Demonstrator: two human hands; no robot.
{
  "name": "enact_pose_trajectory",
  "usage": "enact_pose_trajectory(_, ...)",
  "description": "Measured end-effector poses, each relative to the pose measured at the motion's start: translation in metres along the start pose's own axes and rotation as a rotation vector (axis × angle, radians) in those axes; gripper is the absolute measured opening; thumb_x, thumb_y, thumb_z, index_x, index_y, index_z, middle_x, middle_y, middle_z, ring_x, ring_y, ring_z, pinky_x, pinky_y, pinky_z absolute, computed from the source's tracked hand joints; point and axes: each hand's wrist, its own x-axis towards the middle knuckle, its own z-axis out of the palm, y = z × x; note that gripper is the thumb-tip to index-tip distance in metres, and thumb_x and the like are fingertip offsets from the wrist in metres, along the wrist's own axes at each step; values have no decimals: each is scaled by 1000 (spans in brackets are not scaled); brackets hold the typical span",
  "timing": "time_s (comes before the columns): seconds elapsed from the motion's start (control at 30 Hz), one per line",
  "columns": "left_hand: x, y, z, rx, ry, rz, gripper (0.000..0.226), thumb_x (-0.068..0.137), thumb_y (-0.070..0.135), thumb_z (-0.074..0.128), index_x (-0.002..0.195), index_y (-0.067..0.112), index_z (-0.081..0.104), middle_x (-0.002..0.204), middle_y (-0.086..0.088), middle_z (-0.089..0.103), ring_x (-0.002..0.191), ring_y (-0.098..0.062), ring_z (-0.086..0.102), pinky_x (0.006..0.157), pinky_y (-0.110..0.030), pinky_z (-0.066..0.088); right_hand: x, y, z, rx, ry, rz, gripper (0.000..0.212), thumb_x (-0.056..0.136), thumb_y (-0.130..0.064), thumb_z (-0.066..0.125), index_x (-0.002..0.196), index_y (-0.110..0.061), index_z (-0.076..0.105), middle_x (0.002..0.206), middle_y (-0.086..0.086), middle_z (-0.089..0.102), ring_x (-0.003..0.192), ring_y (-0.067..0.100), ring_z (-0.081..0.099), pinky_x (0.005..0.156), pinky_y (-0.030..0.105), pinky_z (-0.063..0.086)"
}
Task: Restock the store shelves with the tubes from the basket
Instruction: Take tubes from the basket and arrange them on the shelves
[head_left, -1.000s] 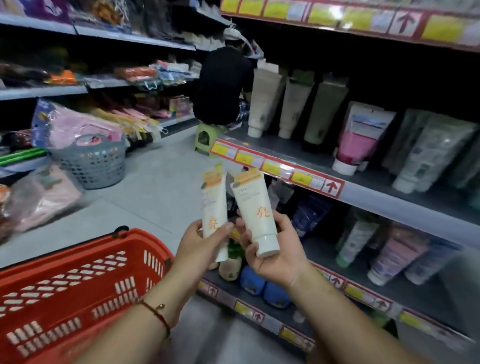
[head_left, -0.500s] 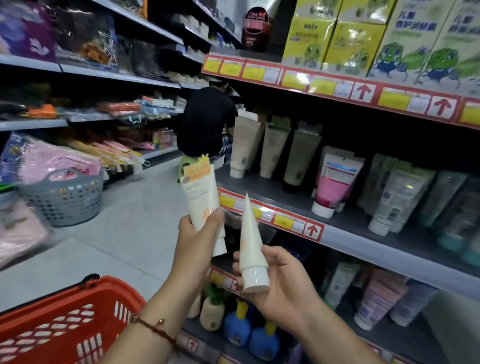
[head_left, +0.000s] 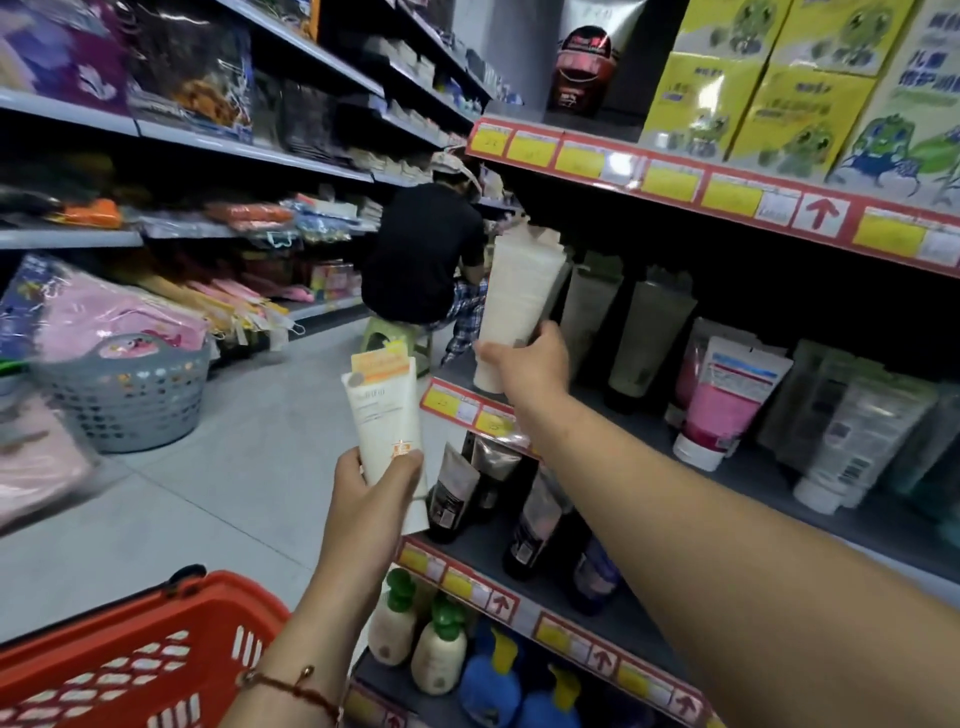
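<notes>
1. The right hand (head_left: 527, 364) has left its place beside the left hand (head_left: 371, 491) and reached out to the middle shelf (head_left: 691, 447); half a second ago both hands were close together in front of the chest.
2. The right hand's fingers are wrapped round the lower part of a white tube (head_left: 519, 291), cap end down, at the left end of that shelf; the cap is at or just above the shelf's front edge, and I cannot tell whether it touches.
3. The tube stands just left of the grey tubes (head_left: 649, 332) already on that shelf, well left of the pink tube (head_left: 719, 400); it looks about to be set down there, so one restock is nearly done.
4. The left hand holds a second tube (head_left: 387, 421) upright, thumb and fingers curled round its lower half, out in front of the shelf and below its level; this one is probably next.
5. The red basket (head_left: 140, 654) sits low and left of the shelf; what is in it cannot be seen.
</notes>
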Motion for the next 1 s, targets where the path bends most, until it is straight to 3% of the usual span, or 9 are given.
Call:
enact_pose_trajectory(0.13,9,0,-7,12,2,2,35,89,36,63,119,26,48,106,6,64,95,-14,64,73,-36,51,20,11,20,-117,83,33,63,69,-32,86,117,-13,51,119,10,60,104,32,62,91,49,52)
enact_pose_trajectory(0.3,10,1,-10,3,-3,4,36,89,37,64,120,27,49,107,8,64,96,-12,63,72,-34,50,25,17,29,-235,84,-47,62,74,-27,84,120,-9,47,125,12,57,108,33,61,91,46,52)
enact_pose_trajectory(0.53,5,1,-11,69,-40,34,37,87,40,68,118,34,49,106,15,63,93,-7,64,74,-33,53,24,15,31,-178,119,14,75,72,-35,84,126,-9,39,128,11,52,114,34,57,95,50,50)
enact_pose_trajectory(0.63,2,3,-11,90,-66,50,40,86,39,70,118,34,48,104,14,62,90,-6,65,70,-29,53,-7,10,19,-181,133,-157,68,81,-47,71,132,-13,41,134,6,47,124,26,46,101,43,43)
enact_pose_trajectory(0.73,-1,5,-8,95,-84,64,44,83,40,73,120,31,52,105,9,65,91,-9,68,74,-31,57,-63,17,0,-142,-134,-183,62,88,-48,64,139,-23,42,137,-4,46,125,15,45,101,34,42)
enact_pose_trajectory(0.83,-6,5,-3,115,-102,77,36,83,35,73,115,34,57,103,8,69,89,-8,69,72,-28,57,-113,36,-13,81,-564,203,51,90,-43,64,135,-25,50,128,-2,63,111,14,65,95,38,54)
enact_pose_trajectory(0.9,-10,4,0,171,-144,100,33,84,32,72,114,38,60,99,9,70,88,-7,69,68,-24,55,-125,47,-22,275,-645,396,40,94,-34,62,130,-19,56,116,5,72,101,20,71,86,36,59)
enact_pose_trajectory(1.0,-20,3,5,228,-261,117,31,86,29,72,112,44,66,91,16,72,86,-6,69,66,-22,57,-127,50,-39,413,-672,513,33,96,-24,59,127,-15,58,108,9,75,97,23,73,80,35,60)
